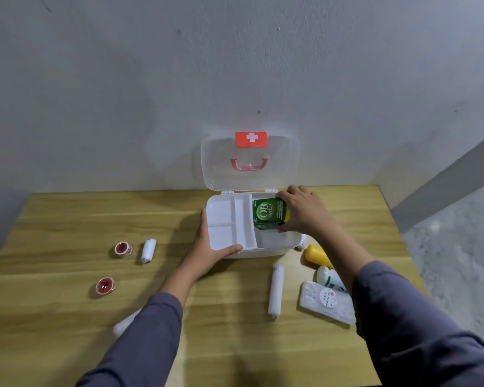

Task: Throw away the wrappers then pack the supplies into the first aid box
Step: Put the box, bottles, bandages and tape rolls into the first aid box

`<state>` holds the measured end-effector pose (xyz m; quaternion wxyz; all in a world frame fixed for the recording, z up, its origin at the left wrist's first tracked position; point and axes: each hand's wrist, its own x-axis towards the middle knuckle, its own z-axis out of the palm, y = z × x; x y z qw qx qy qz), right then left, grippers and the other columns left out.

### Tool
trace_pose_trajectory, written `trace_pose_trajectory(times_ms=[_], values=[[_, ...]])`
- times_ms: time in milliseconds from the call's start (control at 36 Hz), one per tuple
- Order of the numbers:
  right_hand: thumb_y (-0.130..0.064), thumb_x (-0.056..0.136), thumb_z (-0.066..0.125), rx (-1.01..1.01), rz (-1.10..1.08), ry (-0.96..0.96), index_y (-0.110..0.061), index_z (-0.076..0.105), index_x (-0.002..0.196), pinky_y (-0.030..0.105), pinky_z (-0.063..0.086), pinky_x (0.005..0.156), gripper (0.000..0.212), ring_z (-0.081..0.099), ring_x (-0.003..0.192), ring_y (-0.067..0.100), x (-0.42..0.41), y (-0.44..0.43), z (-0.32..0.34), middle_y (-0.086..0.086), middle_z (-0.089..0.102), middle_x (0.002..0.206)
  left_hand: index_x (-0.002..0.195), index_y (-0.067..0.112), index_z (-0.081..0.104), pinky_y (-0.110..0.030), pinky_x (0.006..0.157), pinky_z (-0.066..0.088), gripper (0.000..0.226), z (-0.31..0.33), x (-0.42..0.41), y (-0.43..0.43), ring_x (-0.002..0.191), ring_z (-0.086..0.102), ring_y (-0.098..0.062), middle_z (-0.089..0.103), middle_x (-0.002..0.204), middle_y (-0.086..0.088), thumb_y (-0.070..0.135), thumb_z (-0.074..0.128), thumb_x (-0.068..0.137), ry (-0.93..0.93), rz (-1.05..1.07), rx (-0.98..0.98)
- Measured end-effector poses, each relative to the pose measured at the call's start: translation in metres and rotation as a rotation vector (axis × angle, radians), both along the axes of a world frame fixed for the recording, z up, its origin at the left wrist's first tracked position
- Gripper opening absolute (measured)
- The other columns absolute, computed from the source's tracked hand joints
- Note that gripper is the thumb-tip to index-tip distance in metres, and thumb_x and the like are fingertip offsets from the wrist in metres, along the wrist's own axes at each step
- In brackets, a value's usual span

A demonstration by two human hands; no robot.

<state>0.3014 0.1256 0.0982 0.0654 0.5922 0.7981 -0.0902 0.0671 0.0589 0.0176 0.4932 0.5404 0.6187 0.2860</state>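
Note:
The white first aid box stands open at the back of the wooden table, its clear lid upright against the wall. A white divided tray sits in the box's left half. My left hand grips the tray's front left corner. My right hand holds a green medicine box over the open right half of the box. On the table lie two red tape rolls, a small bandage roll, a long white roll, a yellow bottle, a white bottle and a cotton swab pack.
Another white roll shows partly under my left sleeve. The table's right edge drops to a marbled floor. The grey wall stands right behind the box.

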Motion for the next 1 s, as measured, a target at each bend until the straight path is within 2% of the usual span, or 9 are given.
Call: trace_pose_trajectory(times_ms=[111,194,306,472,583,750,889,1000], values=[[-0.042,0.064,0.075,0.008,0.074,-0.052,-0.018,0.042,0.131,0.037,0.037,0.093,0.078,0.042,0.115,0.026,-0.012,0.003,-0.006,0.007,0.050,0.123,0.146,0.039,0.001,-0.040,0.111,0.034,0.122,0.000,0.002,0.001,0.134,0.034,-0.013,0.032,0.147,0.009,0.043,0.087,0.059,-0.032,0.002,0.027],[-0.043,0.065,0.074,0.012,0.091,-0.034,-0.017,0.037,0.134,0.037,0.037,0.094,0.083,0.040,0.118,0.026,-0.018,0.005,-0.010,0.008,0.046,0.127,0.146,0.042,-0.002,-0.047,0.112,0.035,0.129,-0.001,0.001,0.000,0.137,0.033,-0.016,0.030,0.151,0.005,0.055,0.085,0.051,-0.029,0.020,0.006],[-0.046,0.065,0.074,0.063,0.078,0.024,-0.019,0.031,0.137,0.040,0.037,0.097,0.088,0.036,0.123,0.027,-0.017,0.003,-0.011,0.007,0.041,0.133,0.145,0.044,-0.006,-0.047,0.112,0.033,0.132,-0.002,0.000,0.000,0.139,0.031,-0.017,0.026,0.154,0.004,0.061,0.083,0.049,-0.023,0.024,-0.011],[-0.036,0.069,0.074,-0.003,0.033,0.086,-0.018,0.036,0.135,0.039,0.045,0.088,0.079,0.044,0.114,0.028,-0.003,-0.002,-0.015,0.011,0.047,0.127,0.145,0.044,-0.006,-0.047,0.112,0.034,0.131,-0.003,0.000,0.001,0.138,0.031,-0.017,0.026,0.154,0.005,0.060,0.082,0.051,-0.011,0.010,-0.009],[-0.032,0.072,0.072,0.021,0.030,0.091,-0.018,0.036,0.135,0.038,0.041,0.090,0.074,0.046,0.114,0.030,-0.007,-0.002,-0.023,0.012,0.049,0.128,0.144,0.049,-0.003,-0.050,0.109,0.038,0.129,-0.005,-0.002,0.001,0.137,0.034,-0.019,0.029,0.152,0.004,0.062,0.084,0.050,-0.008,0.015,-0.007],[-0.027,0.070,0.075,-0.036,-0.011,0.218,-0.019,0.034,0.136,0.045,0.050,0.084,0.078,0.034,0.128,0.030,-0.021,-0.002,-0.037,0.011,0.041,0.135,0.144,0.046,0.002,-0.049,0.107,0.040,0.124,-0.008,-0.002,0.003,0.133,0.038,-0.017,0.034,0.147,0.006,0.052,0.086,0.054,-0.037,0.014,0.027],[-0.019,0.067,0.077,-0.027,-0.080,0.391,-0.011,0.039,0.134,0.039,0.038,0.098,0.077,0.039,0.119,0.035,-0.026,-0.005,-0.048,0.018,0.041,0.129,0.145,0.045,-0.001,-0.045,0.111,0.036,0.126,-0.008,-0.002,0.002,0.135,0.034,-0.015,0.030,0.150,0.007,0.054,0.084,0.053,-0.040,0.026,0.035],[-0.012,0.069,0.077,-0.028,-0.226,0.472,-0.004,0.045,0.128,0.032,0.040,0.091,0.068,0.044,0.113,0.031,-0.025,-0.014,-0.056,0.018,0.043,0.124,0.144,0.045,0.002,-0.042,0.110,0.036,0.122,-0.008,-0.001,0.002,0.134,0.035,-0.015,0.031,0.148,0.008,0.047,0.086,0.057,-0.048,0.017,0.041]])
